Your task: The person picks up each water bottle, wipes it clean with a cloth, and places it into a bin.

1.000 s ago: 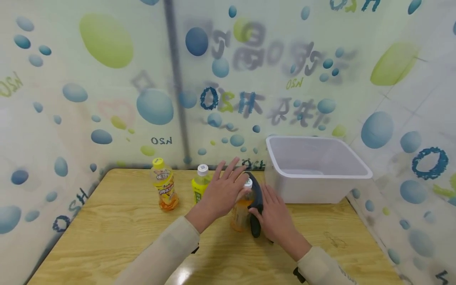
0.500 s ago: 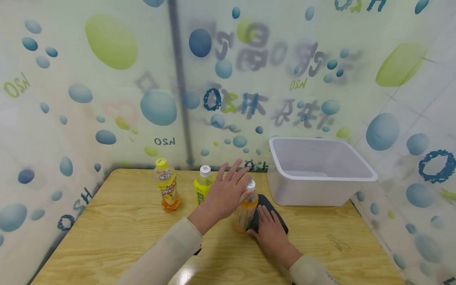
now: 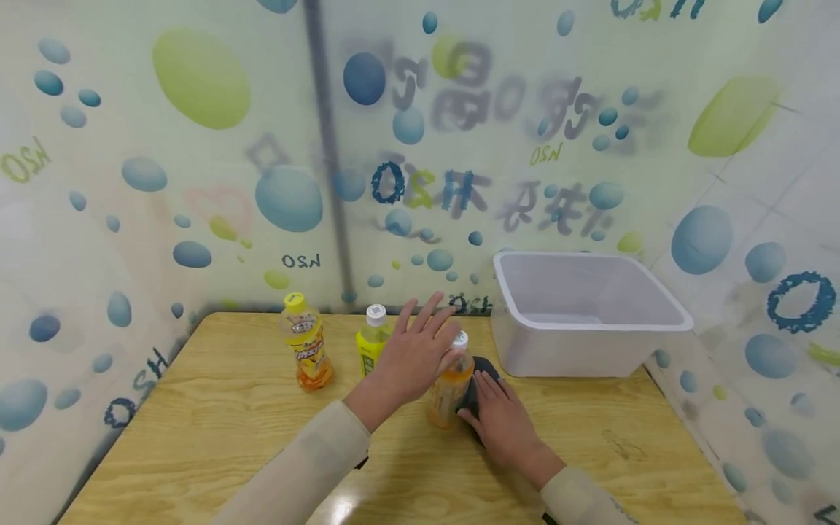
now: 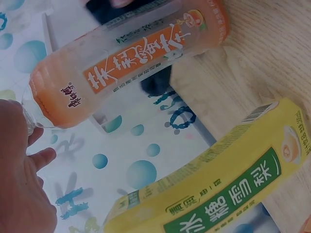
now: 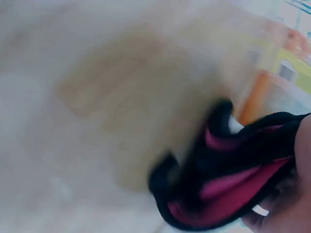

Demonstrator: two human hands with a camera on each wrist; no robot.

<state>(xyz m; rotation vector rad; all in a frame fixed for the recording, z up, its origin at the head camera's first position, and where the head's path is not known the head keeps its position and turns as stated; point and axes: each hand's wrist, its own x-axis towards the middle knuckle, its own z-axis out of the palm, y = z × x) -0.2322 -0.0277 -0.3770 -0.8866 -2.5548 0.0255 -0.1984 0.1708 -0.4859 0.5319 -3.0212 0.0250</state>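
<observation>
Right-wrist view blurred; dark cloth (image 5: 228, 179) unclear.

Bright, even light fills the head view, throwing a white glare patch on the desk (image 3: 197, 408) at its near edge. Wide-angle distortion bends the walls beyond the desk. The right wrist view is heavily motion-blurred; the left wrist view stays sharp.

Orange tea bottle (image 4: 121, 63) label: 茉莉蜜茶, brand 康师傅. Yellow-green bottle (image 4: 218, 184) label: 冰糖雪梨. Wall covering (image 3: 302, 260): mirrored "H2O" prints.
</observation>
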